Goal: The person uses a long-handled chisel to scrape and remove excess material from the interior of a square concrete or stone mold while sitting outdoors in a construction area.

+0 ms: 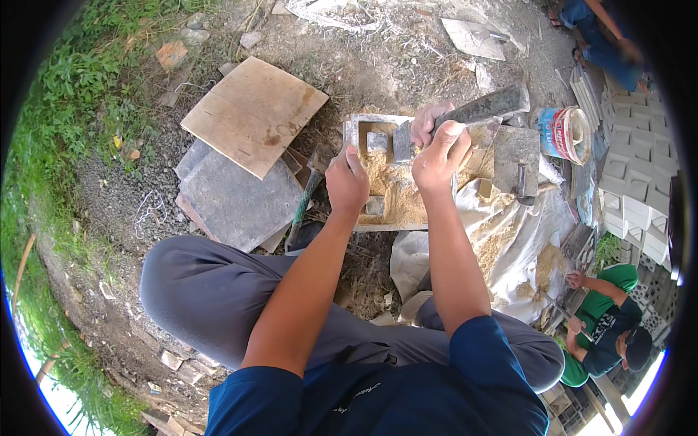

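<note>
A pale rectangular mould frame (378, 118) lies before me, filled with tan sandy material (396, 192) and several grey metal blocks (376, 142). My left hand (347, 183) is closed round its left rim, thumb on top. Above the right side, my right hand (440, 161) is closed on a flat, dark grey metal bar (491, 107) that slants up to the right. Dusty fingers (427, 122) show just beyond that fist; whose they are I cannot tell. Beside my left hand leans a hammer (304, 200) with a green-wrapped handle.
Tan boards (256, 112) and grey slabs (243, 200) are stacked at left. To the right stand a metal plate with a handle (516, 163), a paint bucket (566, 136) and a sand-strewn white sheet (502, 240). Pale blocks (640, 160) and two people (603, 327) are farther right.
</note>
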`<action>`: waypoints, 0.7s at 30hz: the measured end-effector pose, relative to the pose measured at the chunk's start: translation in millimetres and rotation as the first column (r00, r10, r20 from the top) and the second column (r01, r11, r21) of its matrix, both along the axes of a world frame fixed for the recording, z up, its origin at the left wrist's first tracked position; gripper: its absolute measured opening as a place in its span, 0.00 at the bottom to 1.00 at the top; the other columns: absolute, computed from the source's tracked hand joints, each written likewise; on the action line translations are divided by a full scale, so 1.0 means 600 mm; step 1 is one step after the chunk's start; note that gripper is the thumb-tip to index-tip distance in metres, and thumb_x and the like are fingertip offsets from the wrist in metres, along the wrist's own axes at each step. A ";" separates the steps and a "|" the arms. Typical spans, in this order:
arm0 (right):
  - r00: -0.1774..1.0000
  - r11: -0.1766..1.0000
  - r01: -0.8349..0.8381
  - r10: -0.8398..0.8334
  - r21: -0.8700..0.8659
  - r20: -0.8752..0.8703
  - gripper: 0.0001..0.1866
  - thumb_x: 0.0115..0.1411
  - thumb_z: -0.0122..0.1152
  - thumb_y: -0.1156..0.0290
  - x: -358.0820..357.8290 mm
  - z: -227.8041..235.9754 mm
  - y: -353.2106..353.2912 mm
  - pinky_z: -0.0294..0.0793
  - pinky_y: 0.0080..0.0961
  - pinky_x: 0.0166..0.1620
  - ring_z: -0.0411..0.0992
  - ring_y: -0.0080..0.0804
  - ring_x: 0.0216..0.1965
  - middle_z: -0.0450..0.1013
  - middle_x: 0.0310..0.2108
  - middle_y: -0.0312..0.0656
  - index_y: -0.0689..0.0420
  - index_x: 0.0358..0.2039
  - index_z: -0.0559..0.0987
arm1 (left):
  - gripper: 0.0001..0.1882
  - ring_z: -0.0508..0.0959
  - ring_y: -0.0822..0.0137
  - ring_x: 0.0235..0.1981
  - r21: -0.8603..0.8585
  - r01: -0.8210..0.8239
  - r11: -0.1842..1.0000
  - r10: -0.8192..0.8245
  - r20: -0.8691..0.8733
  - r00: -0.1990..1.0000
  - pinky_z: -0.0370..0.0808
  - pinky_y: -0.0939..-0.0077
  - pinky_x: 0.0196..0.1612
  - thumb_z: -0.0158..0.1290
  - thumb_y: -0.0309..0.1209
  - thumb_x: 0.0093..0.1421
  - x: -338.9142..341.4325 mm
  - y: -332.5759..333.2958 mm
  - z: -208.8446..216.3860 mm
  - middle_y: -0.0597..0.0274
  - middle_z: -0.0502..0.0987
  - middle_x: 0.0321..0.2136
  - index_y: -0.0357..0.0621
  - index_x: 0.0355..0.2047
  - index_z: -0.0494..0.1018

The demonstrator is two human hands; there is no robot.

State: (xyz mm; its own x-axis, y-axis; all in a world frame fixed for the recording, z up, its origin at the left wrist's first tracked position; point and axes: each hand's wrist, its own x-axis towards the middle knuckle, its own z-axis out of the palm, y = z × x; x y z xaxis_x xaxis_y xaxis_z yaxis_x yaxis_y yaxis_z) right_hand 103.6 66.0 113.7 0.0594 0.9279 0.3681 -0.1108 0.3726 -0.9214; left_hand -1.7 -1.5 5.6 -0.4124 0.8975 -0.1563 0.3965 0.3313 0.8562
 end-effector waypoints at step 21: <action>0.953 0.991 -0.132 0.137 0.039 -0.269 0.35 0.67 0.41 0.34 0.013 0.103 -0.042 0.44 0.21 0.19 0.48 0.19 0.15 0.54 0.15 0.32 0.56 0.23 0.62 | 0.29 0.77 0.35 0.44 -0.184 -0.001 0.983 0.000 -0.004 1.000 0.72 0.43 0.49 0.30 0.50 0.72 0.015 -0.101 0.017 0.38 0.79 0.39 0.45 0.51 0.75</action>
